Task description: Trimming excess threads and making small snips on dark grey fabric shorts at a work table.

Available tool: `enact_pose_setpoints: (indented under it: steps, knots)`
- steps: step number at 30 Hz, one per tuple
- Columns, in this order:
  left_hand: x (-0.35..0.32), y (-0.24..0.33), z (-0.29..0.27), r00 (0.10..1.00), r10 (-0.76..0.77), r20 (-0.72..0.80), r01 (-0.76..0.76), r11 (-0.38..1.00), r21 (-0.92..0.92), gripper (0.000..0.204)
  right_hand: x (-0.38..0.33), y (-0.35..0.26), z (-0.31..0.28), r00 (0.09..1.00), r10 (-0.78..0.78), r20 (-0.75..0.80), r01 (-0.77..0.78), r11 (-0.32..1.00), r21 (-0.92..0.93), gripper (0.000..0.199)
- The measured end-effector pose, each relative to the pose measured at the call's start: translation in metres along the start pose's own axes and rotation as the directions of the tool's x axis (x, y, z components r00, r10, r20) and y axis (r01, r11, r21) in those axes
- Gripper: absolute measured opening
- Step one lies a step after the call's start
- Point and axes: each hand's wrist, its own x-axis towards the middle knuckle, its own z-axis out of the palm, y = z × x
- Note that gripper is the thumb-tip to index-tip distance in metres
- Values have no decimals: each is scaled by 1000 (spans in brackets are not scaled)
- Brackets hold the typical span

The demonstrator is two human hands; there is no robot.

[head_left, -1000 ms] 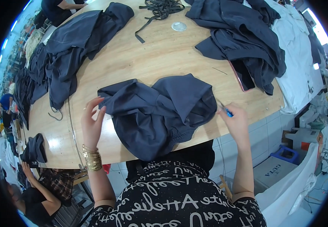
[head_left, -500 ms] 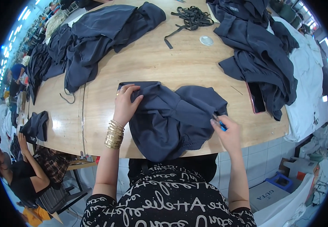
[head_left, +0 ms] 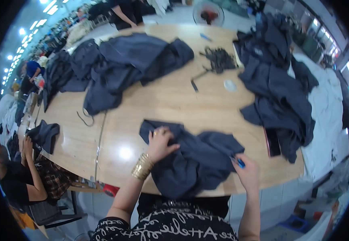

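Observation:
A dark navy garment (head_left: 200, 154) lies crumpled on the table near its front edge. My left hand (head_left: 161, 142), with gold bangles at the wrist, rests on the garment's upper left part, fingers stretched over the cloth and thumb apart. At the garment's right edge, my right hand (head_left: 247, 172) is closed round small blue-handled thread snips (head_left: 241, 163). Their tips point toward the cloth; the picture is blurred, so I cannot tell whether they touch it.
Heaps of dark garments lie on the table (head_left: 174, 102) at the far left and right. A bundle of black straps (head_left: 219, 60) and a pale round disc (head_left: 230, 85) sit farther back. A phone (head_left: 274, 143) lies partly under the right heap. Another person's arm (head_left: 31, 168) works at left.
The view has tilted up, showing more beyond the table. My left hand has moved inward from the garment's left edge onto the cloth. My right hand still holds the snips.

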Motion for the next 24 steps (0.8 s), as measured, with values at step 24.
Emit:
enact_pose_setpoints:
  steps: [24]
  knots:
    - [-14,-15,-2,991,107,-81,-114,990,-82,54,35,24,105,905,-426,20,397,826,-401,44]
